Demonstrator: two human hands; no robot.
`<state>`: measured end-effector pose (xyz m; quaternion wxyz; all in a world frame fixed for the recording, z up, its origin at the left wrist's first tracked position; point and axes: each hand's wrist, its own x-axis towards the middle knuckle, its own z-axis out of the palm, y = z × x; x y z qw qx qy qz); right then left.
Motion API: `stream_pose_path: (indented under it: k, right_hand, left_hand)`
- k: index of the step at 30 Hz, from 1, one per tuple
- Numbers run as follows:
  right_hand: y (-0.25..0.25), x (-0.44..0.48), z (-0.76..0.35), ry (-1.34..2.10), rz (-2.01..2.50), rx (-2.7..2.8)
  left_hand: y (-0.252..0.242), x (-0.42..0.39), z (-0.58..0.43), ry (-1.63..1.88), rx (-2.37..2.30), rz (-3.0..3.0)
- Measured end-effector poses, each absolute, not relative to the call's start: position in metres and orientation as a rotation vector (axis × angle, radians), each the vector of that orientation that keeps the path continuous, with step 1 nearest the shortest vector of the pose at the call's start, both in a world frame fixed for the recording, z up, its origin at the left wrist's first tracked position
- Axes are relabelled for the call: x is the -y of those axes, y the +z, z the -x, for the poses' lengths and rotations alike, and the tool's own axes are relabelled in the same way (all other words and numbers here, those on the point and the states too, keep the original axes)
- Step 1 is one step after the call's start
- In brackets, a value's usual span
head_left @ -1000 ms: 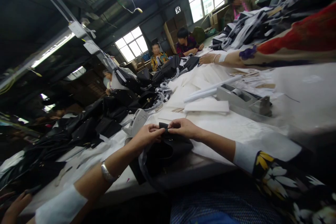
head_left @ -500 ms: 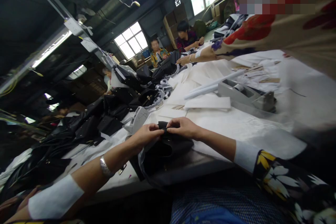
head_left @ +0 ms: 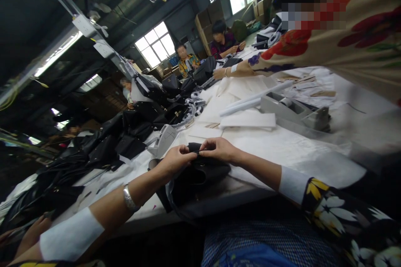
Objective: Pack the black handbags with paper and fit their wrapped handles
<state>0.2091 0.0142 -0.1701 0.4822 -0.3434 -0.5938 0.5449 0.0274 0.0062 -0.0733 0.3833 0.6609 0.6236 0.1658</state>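
A black bag (head_left: 213, 172) lies at the near edge of the white-covered table, with an opening facing me. My left hand (head_left: 179, 159) pinches a raised black flap (head_left: 194, 147) of the bag from the left. From the right, my right hand (head_left: 218, 150) pinches the same flap, its thumb and forefinger close to the left fingertips. A pale strip hangs down at the bag's left side. The lower part of the left hand's fingers is partly hidden behind the bag.
A grey tape dispenser (head_left: 283, 108) stands at right, beside white foam strips (head_left: 247, 120). Another grey dispenser (head_left: 164, 139) is just beyond my left hand. Black bags (head_left: 103, 150) pile up at left. A co-worker's arm (head_left: 238, 69) reaches across from the right; another person's hand (head_left: 36, 229) is at lower left.
My hands keep their pinch on the flap with hardly any movement. The co-worker's floral sleeve at right has shifted, and the hand at lower left shows more.
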Motion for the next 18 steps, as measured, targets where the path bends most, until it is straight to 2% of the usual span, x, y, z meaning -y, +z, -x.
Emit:
stream_pose_path:
  k: [18]
  right_hand:
    - [-0.175,-0.016,-0.202,1.118,0.851,1.613]
  left_hand:
    - [-0.087,0.0,-0.024,0.536,-1.561,-1.819]
